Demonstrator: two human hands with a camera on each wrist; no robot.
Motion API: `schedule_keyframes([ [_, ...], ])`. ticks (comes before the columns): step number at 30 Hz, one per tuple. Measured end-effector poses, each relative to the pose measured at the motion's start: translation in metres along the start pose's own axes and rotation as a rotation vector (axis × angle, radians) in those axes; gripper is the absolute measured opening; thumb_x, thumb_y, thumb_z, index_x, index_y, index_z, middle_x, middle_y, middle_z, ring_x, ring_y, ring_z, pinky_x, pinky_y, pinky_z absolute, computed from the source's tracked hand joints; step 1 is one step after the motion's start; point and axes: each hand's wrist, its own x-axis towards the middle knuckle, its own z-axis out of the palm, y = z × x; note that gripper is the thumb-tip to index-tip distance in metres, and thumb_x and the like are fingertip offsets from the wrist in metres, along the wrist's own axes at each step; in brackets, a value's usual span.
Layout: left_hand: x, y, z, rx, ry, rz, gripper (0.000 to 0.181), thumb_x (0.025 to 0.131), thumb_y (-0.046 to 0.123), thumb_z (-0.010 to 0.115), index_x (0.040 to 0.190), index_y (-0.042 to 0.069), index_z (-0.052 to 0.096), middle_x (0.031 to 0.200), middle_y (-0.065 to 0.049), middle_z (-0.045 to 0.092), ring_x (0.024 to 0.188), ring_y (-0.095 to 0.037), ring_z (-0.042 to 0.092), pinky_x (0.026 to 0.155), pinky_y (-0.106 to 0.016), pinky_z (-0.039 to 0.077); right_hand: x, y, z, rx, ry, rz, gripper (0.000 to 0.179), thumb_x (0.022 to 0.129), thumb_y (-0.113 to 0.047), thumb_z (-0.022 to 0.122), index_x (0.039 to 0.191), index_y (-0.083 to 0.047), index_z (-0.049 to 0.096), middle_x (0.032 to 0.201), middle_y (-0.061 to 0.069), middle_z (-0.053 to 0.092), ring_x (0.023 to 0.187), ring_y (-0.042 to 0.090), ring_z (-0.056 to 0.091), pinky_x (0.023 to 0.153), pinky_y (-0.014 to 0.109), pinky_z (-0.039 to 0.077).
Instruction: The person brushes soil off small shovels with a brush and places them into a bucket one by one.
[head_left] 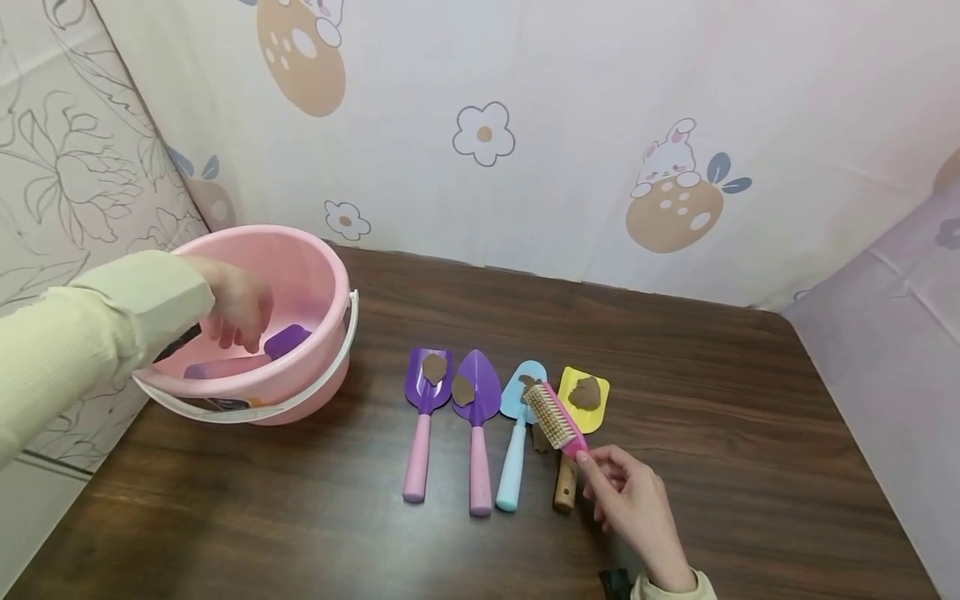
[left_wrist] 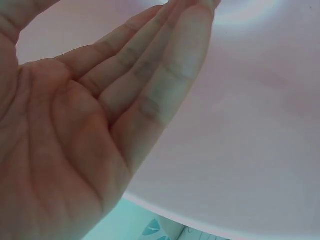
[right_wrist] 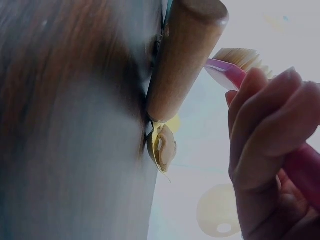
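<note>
My right hand (head_left: 633, 500) grips the handle of a pink scrub brush (head_left: 558, 419); its pale bristles overlap the light blue trowel (head_left: 513, 458) in the head view. My left hand (head_left: 238, 304) reaches inside the pink bucket (head_left: 341, 279), its fingers nearly straight and nothing in the palm in the left wrist view. Below those fingers a purple shovel (head_left: 287, 340) with a pink handle lies in the bucket. The yellow shovel (head_left: 597, 412) with a wooden handle (right_wrist: 187, 60) lies beside my right hand, a brown lump (right_wrist: 166, 147) on its blade.
Two purple garden tools, a square-bladed shovel (head_left: 417, 454) and a pointed trowel (head_left: 480, 467), lie left of the blue one, each with a brown lump. The bucket's white handle (head_left: 330, 371) hangs along its front. Patterned cloth (head_left: 555, 150) closes off the table's back.
</note>
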Motion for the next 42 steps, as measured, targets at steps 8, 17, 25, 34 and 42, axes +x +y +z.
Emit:
schedule_keyframes([
  [8, -0.006, 0.005, -0.003, 0.074, 0.243, 0.018, 0.020, 0.088, 0.017, 0.060, 0.092, -0.002, 0.057, 0.077, -0.011, 0.060, 0.068, -0.021, 0.059, 0.062, -0.036, 0.049, 0.000, 0.000, 0.001, 0.006, -0.003, -0.003, 0.034, 0.090, -0.039, 0.064, 0.098, -0.006, 0.064, 0.064, 0.008, 0.062, 0.042, 0.017, 0.052, 0.041, 0.029, 0.047],
  [17, -0.030, 0.029, 0.007, 0.278, 0.704, 0.043, 0.023, 0.088, 0.017, 0.053, 0.067, 0.010, 0.047, 0.058, -0.002, 0.043, 0.056, -0.017, 0.041, 0.055, -0.031, 0.033, 0.002, -0.001, 0.001, -0.003, -0.001, -0.018, 0.032, 0.091, -0.037, 0.064, 0.098, -0.005, 0.065, 0.064, 0.007, 0.062, 0.042, 0.017, 0.052, 0.041, 0.029, 0.047],
  [25, -0.054, 0.049, 0.027, 0.098, 0.942, 0.027, 0.019, 0.092, 0.022, 0.048, 0.082, 0.008, 0.057, 0.069, -0.003, 0.055, 0.062, -0.019, 0.050, 0.058, -0.034, 0.037, 0.004, -0.004, 0.002, -0.007, -0.017, -0.002, 0.034, 0.091, -0.038, 0.064, 0.101, -0.005, 0.064, 0.065, 0.007, 0.062, 0.044, 0.017, 0.053, 0.043, 0.028, 0.048],
  [34, -0.068, 0.056, 0.051, -0.063, 1.227, 0.090, 0.022, 0.093, 0.027, 0.053, 0.097, 0.009, 0.065, 0.082, -0.006, 0.069, 0.076, -0.024, 0.064, 0.065, -0.040, 0.044, 0.003, -0.003, 0.000, 0.007, -0.011, 0.002, 0.035, 0.091, -0.039, 0.064, 0.100, -0.005, 0.065, 0.066, 0.008, 0.063, 0.044, 0.017, 0.053, 0.042, 0.029, 0.048],
  [42, -0.070, 0.074, 0.078, -0.187, 1.436, 0.174, 0.014, 0.090, 0.024, 0.060, 0.092, 0.011, 0.065, 0.082, -0.002, 0.068, 0.073, -0.003, 0.060, 0.067, -0.010, 0.039, 0.002, -0.003, -0.001, 0.008, -0.007, -0.003, 0.034, 0.091, -0.038, 0.063, 0.099, -0.005, 0.065, 0.066, 0.009, 0.063, 0.044, 0.017, 0.053, 0.042, 0.029, 0.048],
])
